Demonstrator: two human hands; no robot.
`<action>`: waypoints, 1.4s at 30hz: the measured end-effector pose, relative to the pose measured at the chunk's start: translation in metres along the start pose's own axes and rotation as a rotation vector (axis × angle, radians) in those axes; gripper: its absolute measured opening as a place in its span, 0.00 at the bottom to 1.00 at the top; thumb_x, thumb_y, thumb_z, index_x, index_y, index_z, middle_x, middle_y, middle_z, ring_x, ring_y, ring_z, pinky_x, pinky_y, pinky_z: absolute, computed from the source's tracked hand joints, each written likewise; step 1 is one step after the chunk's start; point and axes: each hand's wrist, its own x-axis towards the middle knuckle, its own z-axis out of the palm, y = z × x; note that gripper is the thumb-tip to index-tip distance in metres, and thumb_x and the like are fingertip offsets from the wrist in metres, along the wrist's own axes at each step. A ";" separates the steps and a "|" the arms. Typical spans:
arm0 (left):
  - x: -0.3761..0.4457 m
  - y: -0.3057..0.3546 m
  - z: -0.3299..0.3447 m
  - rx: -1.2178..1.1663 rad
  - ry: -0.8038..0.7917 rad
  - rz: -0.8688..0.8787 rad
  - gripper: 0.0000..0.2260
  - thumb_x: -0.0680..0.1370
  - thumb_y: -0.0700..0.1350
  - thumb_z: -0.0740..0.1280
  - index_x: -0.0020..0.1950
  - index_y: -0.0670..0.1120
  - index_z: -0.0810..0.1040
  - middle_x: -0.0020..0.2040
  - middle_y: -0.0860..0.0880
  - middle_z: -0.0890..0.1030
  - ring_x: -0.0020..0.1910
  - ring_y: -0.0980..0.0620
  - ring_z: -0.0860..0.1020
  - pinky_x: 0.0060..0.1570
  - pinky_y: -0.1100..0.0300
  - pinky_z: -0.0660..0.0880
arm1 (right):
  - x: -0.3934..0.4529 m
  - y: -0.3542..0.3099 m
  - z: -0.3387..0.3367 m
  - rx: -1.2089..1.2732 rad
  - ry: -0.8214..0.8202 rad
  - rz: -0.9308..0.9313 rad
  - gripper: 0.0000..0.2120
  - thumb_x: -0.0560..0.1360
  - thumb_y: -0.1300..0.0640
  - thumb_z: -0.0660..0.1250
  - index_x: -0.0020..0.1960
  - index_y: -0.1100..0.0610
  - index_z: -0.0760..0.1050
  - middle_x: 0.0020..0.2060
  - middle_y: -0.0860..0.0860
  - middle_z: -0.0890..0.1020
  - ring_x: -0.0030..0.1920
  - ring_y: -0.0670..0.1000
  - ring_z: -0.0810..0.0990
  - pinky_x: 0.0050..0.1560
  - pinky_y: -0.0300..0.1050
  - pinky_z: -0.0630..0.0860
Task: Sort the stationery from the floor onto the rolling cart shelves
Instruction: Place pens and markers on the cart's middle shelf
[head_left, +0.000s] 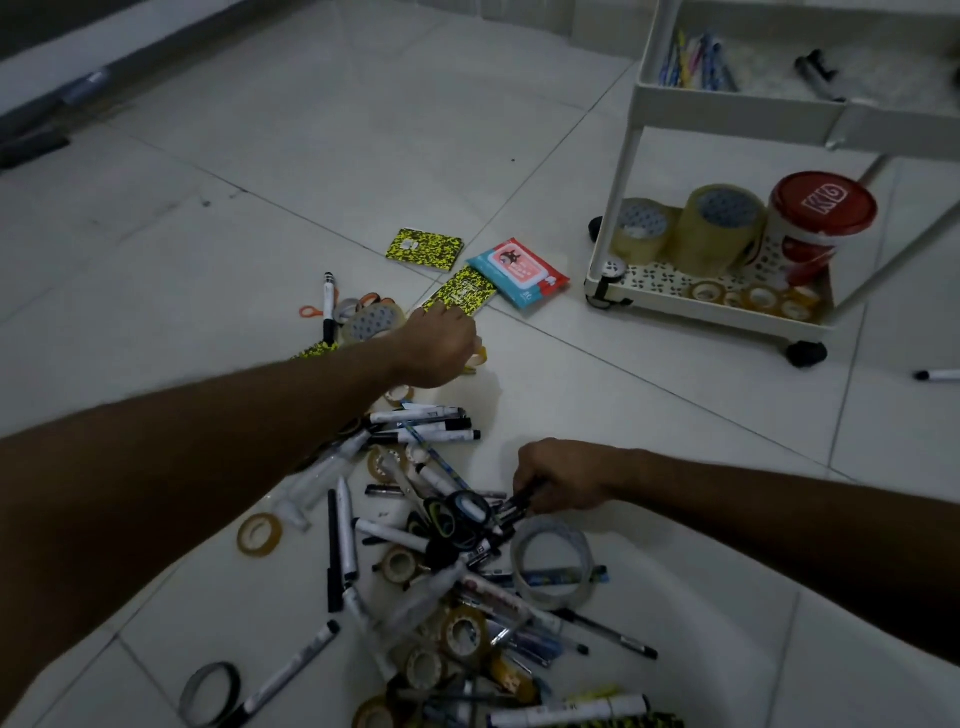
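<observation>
Down on the white tiled floor (311, 130), the left hand (439, 349) curls its fingers around a small yellowish tape roll (479, 358) beside a yellow-black notebook (460, 292); the right hand (563, 475) pinches a black pen (519, 501) in the stationery pile, well apart from the white rolling cart (727, 306).

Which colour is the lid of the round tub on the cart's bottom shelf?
The lid is red with white lettering, seen in the head view.
</observation>
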 end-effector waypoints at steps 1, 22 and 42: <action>-0.002 0.004 -0.003 -0.024 -0.013 -0.008 0.15 0.86 0.48 0.54 0.60 0.39 0.74 0.60 0.38 0.76 0.58 0.38 0.72 0.56 0.46 0.69 | -0.001 -0.002 0.000 -0.022 0.000 0.004 0.11 0.76 0.59 0.70 0.57 0.61 0.82 0.48 0.55 0.78 0.49 0.54 0.77 0.43 0.40 0.66; 0.026 0.073 -0.107 -0.756 0.157 -0.065 0.21 0.85 0.56 0.55 0.54 0.43 0.81 0.48 0.49 0.84 0.48 0.52 0.81 0.54 0.54 0.76 | -0.130 -0.014 -0.136 0.585 0.689 0.216 0.04 0.79 0.58 0.68 0.47 0.54 0.81 0.31 0.47 0.77 0.32 0.46 0.72 0.31 0.40 0.68; 0.106 0.130 -0.210 -1.093 0.657 0.043 0.11 0.81 0.52 0.67 0.48 0.45 0.78 0.39 0.47 0.83 0.37 0.51 0.84 0.38 0.57 0.77 | -0.246 -0.003 -0.266 0.429 1.700 0.501 0.05 0.71 0.57 0.71 0.41 0.58 0.83 0.30 0.49 0.81 0.28 0.45 0.76 0.27 0.37 0.68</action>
